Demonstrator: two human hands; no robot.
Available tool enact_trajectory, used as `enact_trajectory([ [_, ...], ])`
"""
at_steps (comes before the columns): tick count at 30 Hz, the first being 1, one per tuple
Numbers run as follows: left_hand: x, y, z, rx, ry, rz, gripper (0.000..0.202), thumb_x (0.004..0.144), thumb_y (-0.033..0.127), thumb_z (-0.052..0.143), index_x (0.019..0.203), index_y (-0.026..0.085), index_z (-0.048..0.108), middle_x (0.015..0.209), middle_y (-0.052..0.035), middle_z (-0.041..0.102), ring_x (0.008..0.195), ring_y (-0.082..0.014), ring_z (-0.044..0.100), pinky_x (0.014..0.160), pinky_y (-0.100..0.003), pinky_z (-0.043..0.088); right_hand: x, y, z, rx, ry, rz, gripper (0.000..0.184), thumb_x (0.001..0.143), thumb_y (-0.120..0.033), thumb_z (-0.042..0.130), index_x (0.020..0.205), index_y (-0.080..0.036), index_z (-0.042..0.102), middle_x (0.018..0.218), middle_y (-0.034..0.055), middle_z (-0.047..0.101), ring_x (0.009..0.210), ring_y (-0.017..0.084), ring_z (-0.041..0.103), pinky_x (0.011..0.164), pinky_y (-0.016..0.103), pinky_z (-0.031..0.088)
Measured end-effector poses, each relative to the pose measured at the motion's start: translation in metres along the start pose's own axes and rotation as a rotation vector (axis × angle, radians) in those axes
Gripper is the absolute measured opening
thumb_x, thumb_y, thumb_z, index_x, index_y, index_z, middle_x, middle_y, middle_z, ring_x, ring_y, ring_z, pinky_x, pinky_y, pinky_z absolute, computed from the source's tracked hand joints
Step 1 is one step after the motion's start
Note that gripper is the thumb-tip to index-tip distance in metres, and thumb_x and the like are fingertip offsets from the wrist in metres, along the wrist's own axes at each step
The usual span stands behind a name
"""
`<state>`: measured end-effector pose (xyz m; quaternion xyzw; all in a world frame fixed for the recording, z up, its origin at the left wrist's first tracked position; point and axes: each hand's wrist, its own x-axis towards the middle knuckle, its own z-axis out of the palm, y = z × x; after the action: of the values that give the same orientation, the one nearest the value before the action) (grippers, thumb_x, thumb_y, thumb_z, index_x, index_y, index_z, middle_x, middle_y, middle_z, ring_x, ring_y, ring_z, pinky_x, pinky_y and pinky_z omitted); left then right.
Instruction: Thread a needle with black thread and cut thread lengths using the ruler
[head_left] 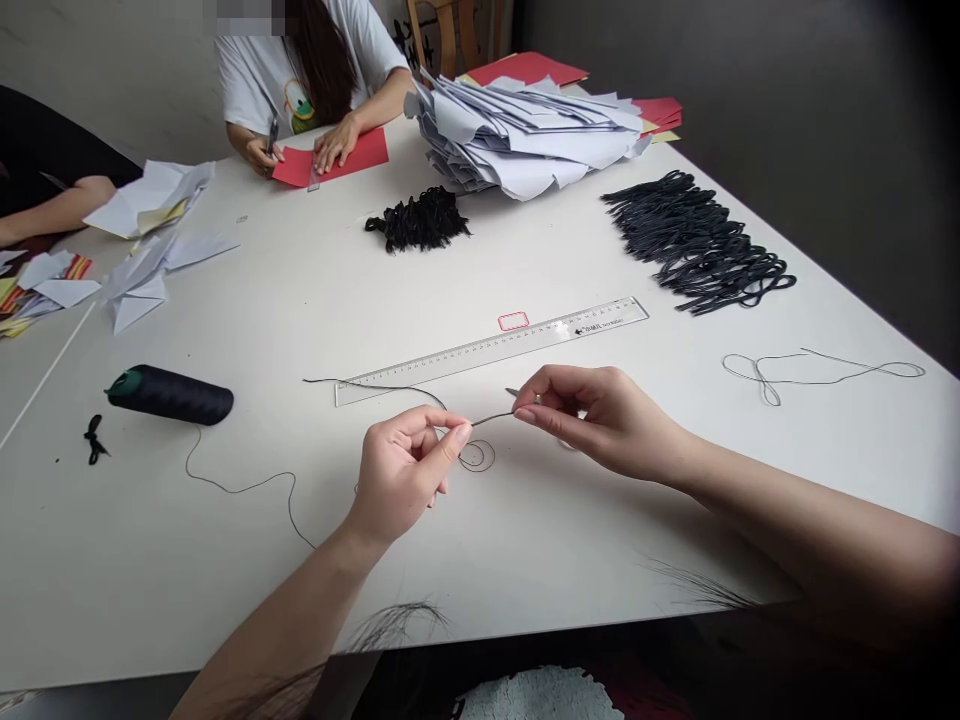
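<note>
My left hand [405, 465] pinches a thin black cord [493, 417] between thumb and forefinger. A short stretch of it runs across to my right hand [600, 415], whose thumb and forefinger also grip it. The loose end of a cord trails from my left hand over the clear ruler [487, 348] lying behind both hands. Small thread loops [480, 457] lie on the table just below the gap between my hands. A pointed metal tip [512, 392] shows beside my right hand, which hides most of that tool.
A black thread spool [172, 394] lies at left near a small black knot [94, 440]. Black cord bundles [694, 240], a dark tassel pile [420, 220] and stacked white paper [532, 135] sit farther back. Across the table, a person [315, 80] holds a pen over red paper [364, 155].
</note>
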<state>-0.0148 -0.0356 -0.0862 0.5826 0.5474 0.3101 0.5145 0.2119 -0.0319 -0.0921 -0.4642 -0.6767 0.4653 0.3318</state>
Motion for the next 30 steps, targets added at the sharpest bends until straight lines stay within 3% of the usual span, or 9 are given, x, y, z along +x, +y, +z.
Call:
enact_trajectory([
  [4, 0.011, 0.000, -0.014, 0.063, 0.050, 0.002, 0.015, 0.076, 0.032, 0.076, 0.080, 0.017, 0.076, 0.065, -0.0014, 0.071, 0.058, -0.0133, 0.068, 0.058, -0.022, 0.058, 0.006, 0.004, -0.015, -0.181, 0.196, -0.118, 0.022, 0.093, -0.038, 0.058, 0.084, -0.019, 0.064, 0.075, 0.0041, 0.059, 0.059, 0.012, 0.053, 0.054, 0.026, 0.042],
  [7, 0.026, -0.002, -0.044, 0.170, 0.260, 0.066, 0.016, 0.071, 0.031, 0.079, 0.078, 0.016, 0.077, 0.071, -0.0036, 0.073, 0.066, -0.0161, 0.071, 0.070, -0.027, 0.061, 0.017, 0.020, -0.044, -0.448, 0.447, -0.262, 0.017, 0.091, -0.032, 0.058, 0.083, -0.019, 0.065, 0.089, 0.0091, 0.060, 0.072, 0.016, 0.057, 0.061, 0.030, 0.046],
  [10, 0.042, -0.007, -0.080, 0.186, 0.412, 0.044, 0.021, 0.068, 0.032, 0.080, 0.078, 0.014, 0.076, 0.072, -0.0049, 0.073, 0.068, -0.0181, 0.071, 0.072, -0.030, 0.062, 0.027, 0.047, -0.077, -0.645, 0.597, -0.238, 0.019, 0.092, -0.031, 0.053, 0.083, -0.019, 0.064, 0.087, 0.0103, 0.058, 0.075, 0.019, 0.057, 0.064, 0.033, 0.046],
  [13, 0.053, -0.018, -0.109, 0.221, 0.429, -0.098, 0.024, 0.066, 0.032, 0.079, 0.080, 0.013, 0.074, 0.072, -0.0050, 0.073, 0.072, -0.0185, 0.072, 0.076, -0.029, 0.061, 0.031, 0.071, -0.101, -0.749, 0.607, -0.111, 0.021, 0.093, -0.031, 0.048, 0.088, -0.020, 0.065, 0.094, 0.0125, 0.058, 0.080, 0.023, 0.058, 0.070, 0.037, 0.046],
  [17, 0.059, -0.033, -0.126, 0.254, 0.460, -0.167, 0.027, 0.063, 0.035, 0.079, 0.079, 0.014, 0.073, 0.070, -0.0055, 0.072, 0.075, -0.0195, 0.072, 0.075, -0.029, 0.061, 0.032, 0.086, -0.109, -0.867, 0.571, -0.064, 0.027, 0.093, -0.034, 0.044, 0.090, -0.019, 0.067, 0.096, 0.0142, 0.060, 0.086, 0.028, 0.059, 0.070, 0.040, 0.047],
  [23, 0.065, -0.043, -0.133, 0.345, 0.443, -0.269, 0.030, 0.058, 0.035, 0.080, 0.081, 0.015, 0.075, 0.070, -0.0042, 0.071, 0.072, -0.0178, 0.068, 0.066, -0.025, 0.057, 0.032, 0.098, -0.114, -0.992, 0.538, 0.020, 0.034, 0.093, -0.037, 0.042, 0.095, -0.020, 0.071, 0.100, 0.0156, 0.062, 0.093, 0.032, 0.059, 0.063, 0.038, 0.045],
  [26, 0.065, -0.043, -0.130, 0.396, 0.486, -0.223, 0.026, 0.062, 0.036, 0.077, 0.078, 0.017, 0.074, 0.070, -0.0035, 0.070, 0.072, -0.0176, 0.067, 0.063, -0.024, 0.055, 0.032, 0.104, -0.121, -0.980, 0.519, 0.030, 0.035, 0.092, -0.037, 0.042, 0.096, -0.019, 0.071, 0.100, 0.0160, 0.062, 0.093, 0.032, 0.058, 0.069, 0.042, 0.047],
  [30, 0.063, -0.041, -0.126, 0.441, 0.496, -0.199, 0.025, 0.064, 0.039, 0.074, 0.078, 0.019, 0.074, 0.071, -0.0031, 0.070, 0.072, -0.0189, 0.066, 0.067, -0.028, 0.056, 0.029, 0.104, -0.127, -1.050, 0.533, 0.056, 0.036, 0.092, -0.035, 0.040, 0.097, -0.020, 0.072, 0.107, 0.0181, 0.060, 0.103, 0.039, 0.055, 0.082, 0.055, 0.044],
])
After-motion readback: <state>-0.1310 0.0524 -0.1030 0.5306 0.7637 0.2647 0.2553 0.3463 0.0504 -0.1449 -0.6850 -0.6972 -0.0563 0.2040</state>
